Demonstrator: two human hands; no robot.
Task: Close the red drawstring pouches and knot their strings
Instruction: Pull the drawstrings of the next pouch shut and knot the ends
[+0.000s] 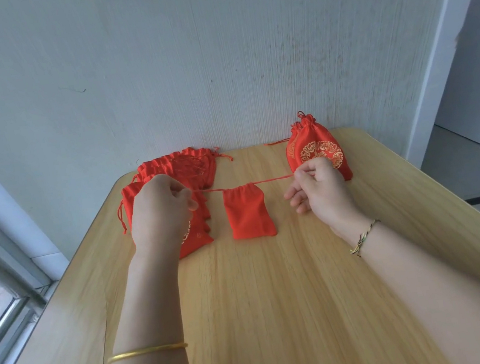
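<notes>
One red pouch [248, 212] mid-table [282, 301], bare wood nearer us; our left hand [159, 213] and right hand [320, 188] each pinch its drawstring [273, 179] taut.

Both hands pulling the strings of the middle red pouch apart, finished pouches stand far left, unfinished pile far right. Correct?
Sides are swapped. The head view shows the cinched red fabric pouches with gold print standing far right, and the flat pile of open red pouches far left. The rest holds: left hand and right hand pull the strings of the middle plain red pouch apart.
</notes>
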